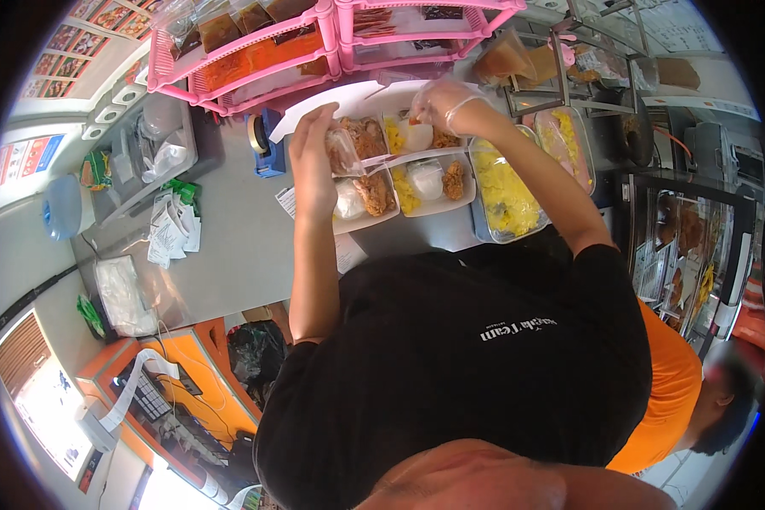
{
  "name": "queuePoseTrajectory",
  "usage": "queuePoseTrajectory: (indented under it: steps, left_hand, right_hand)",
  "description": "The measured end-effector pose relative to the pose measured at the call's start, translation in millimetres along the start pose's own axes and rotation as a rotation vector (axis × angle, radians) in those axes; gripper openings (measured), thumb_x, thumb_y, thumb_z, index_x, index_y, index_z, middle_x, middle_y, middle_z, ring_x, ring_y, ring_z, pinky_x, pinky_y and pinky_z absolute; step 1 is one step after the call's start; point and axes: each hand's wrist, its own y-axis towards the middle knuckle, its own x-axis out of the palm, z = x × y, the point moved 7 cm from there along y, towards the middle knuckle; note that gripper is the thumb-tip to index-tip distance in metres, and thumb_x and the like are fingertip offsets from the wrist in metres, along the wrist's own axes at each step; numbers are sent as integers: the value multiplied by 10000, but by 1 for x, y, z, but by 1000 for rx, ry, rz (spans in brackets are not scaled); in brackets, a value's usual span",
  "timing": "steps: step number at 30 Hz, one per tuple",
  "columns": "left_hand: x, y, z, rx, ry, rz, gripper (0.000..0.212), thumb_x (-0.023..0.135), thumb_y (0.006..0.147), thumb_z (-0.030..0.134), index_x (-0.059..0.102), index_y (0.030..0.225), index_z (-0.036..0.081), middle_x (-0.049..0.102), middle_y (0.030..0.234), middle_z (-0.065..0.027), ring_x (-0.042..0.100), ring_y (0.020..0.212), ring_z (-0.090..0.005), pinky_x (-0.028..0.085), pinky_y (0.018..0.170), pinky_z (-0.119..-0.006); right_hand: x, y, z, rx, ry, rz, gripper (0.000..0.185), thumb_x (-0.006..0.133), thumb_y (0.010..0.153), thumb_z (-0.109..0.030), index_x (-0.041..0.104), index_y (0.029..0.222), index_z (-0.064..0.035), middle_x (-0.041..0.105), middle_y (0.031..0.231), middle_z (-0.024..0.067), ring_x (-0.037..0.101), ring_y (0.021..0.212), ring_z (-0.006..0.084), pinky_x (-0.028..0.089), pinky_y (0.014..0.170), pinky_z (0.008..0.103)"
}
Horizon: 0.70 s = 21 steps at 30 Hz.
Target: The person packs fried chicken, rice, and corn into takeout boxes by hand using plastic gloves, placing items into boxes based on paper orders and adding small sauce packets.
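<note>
Several open paper meal boxes stand together on the counter before me. My left hand (315,153) is bare, its fingers straight and together along the left side of the boxes; its thumb is hidden. Against its palm side lies a clear bag of reddish contents (344,153). My right hand (449,107), in a clear plastic glove, is over the far right box, fingers bunched at a small red item (414,119). The near right box (443,207) holds wrapped rice (425,178), yellow shredded food (406,191) and fried chicken (453,181). Fried chicken (374,194) also fills the near left box.
A film-covered tub of yellow food (507,185) stands right of the boxes, under my right forearm. Pink racks (328,38) with sauce bags rise behind. A blue tape dispenser (266,143) and printed slips (172,229) lie left. A person in orange (666,389) is close at right.
</note>
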Motion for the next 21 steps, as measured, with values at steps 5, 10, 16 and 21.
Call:
queuePoseTrajectory:
  steps: [5,10,16,21]
  left_hand:
    - [-4,-23,-5,-130,-143,-26,294,544,1065,235,696,1207,28,598,944,-12,581,718,-84,462,594,-242]
    - [1,-34,-13,-138,-138,-84,273,546,1061,229,683,1215,51,595,935,1,578,702,-71,455,569,-221]
    - [6,-39,-14,-139,-389,26,422,510,1014,204,532,1410,60,540,1103,-41,588,1001,-158,529,859,-327]
    - [55,-16,9,135,-278,74,472,529,1084,315,380,1486,117,555,1200,-67,630,1003,-207,550,790,-344]
  right_hand:
    - [75,39,24,-145,-453,-32,193,679,890,-187,773,968,-38,764,959,147,737,947,334,585,835,449]
    - [105,30,39,-250,-495,-111,206,691,855,-228,742,930,-44,760,968,156,728,926,354,586,836,442]
    - [40,30,7,23,-211,-266,300,724,943,-302,765,1052,-25,761,1020,160,726,948,358,563,849,477]
    - [-84,-27,-66,59,705,99,438,752,964,-434,761,1166,-46,777,1044,146,739,975,279,559,884,424]
